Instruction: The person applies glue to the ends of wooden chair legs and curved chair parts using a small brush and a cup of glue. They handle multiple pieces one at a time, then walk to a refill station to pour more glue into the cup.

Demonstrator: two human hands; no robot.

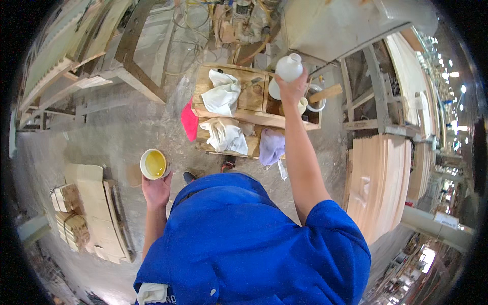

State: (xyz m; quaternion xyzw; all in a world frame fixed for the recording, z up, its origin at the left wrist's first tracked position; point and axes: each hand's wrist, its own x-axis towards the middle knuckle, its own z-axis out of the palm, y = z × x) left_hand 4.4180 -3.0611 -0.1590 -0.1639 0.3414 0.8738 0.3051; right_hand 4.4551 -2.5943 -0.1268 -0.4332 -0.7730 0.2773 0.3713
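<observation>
My left hand (pixel 156 192) is wrapped round a white cup (pixel 145 166) out to the left, which holds yellow liquid. With my right arm stretched forward, my right hand (pixel 293 91) grips a white plastic bottle (pixel 289 68) above the right end of a wooden box stand (pixel 251 100). The bottle's neck is bare, with no cap visible. Beneath that hand, another white container (pixel 274 90) and a cream-coloured one (pixel 303 105) stand partly hidden in the open compartment. Beside them is a white bucket (pixel 320 105) with a piece of wood (pixel 326 93) across it.
White cloths (pixel 222 91) lie on the stand's top and lower shelf, beside a purple cloth (pixel 272 146). Something red (pixel 189 121) hangs at its left side. Stacked boards (pixel 378 183) stand at right, flattened cardboard (pixel 91 203) lies at left. Hoses (pixel 195 30) trail across the far floor.
</observation>
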